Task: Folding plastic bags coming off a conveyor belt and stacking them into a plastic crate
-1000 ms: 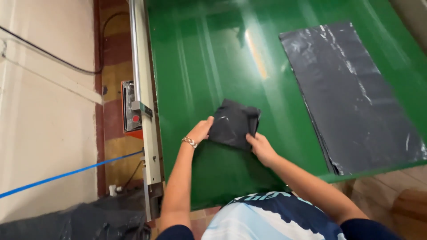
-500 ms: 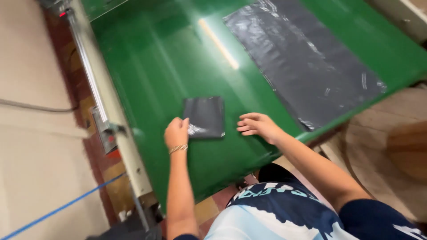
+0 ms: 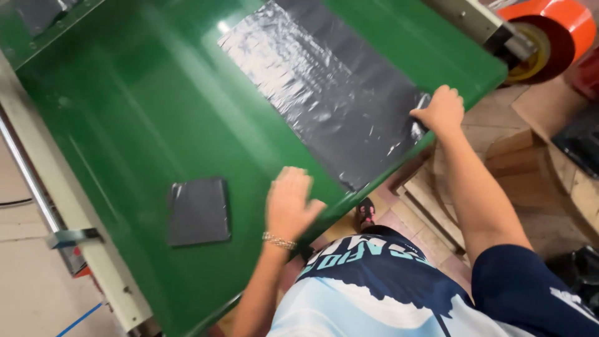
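right hand (image 3: pixel 442 111): reached out to the near right corner of the flat black plastic sheet (image 3: pixel 324 87), fingers curled down over that corner at the table's near edge; it looks pinched shut on the plastic, though the fingertips are hidden under the hand.
left hand (image 3: pixel 289 203): open and flat, fingers spread, palm down on the green table (image 3: pixel 143 112) close to its near edge; it holds nothing.
left hand to sheet: the sheet's near left corner lies just beyond and to the right of the fingertips; near, but whether they touch it i cannot tell.
sheet position: spread flat on the right half of the table, running from the near edge up and away to the far side.
sheet long axis: slanted in the head view, from the lower right by the hands to the upper left; its short near end spans the gap between the two hands.
nearer hand: the right one is on the sheet already; the left one is just short of it.
folded black square (image 3: pixel 198 211): a small flat packet lying on the table to the left of the left hand, apart from it and well apart from the sheet.
table rail (image 3: pixel 75 236): pale metal frame along the table's left side, with a bracket near the folded square.
orange roll (image 3: pixel 549 34): a big roll at the top right, past the table's end, beyond the right hand.
cardboard (image 3: pixel 536 168): brown boxes on the floor to the right of the right arm.
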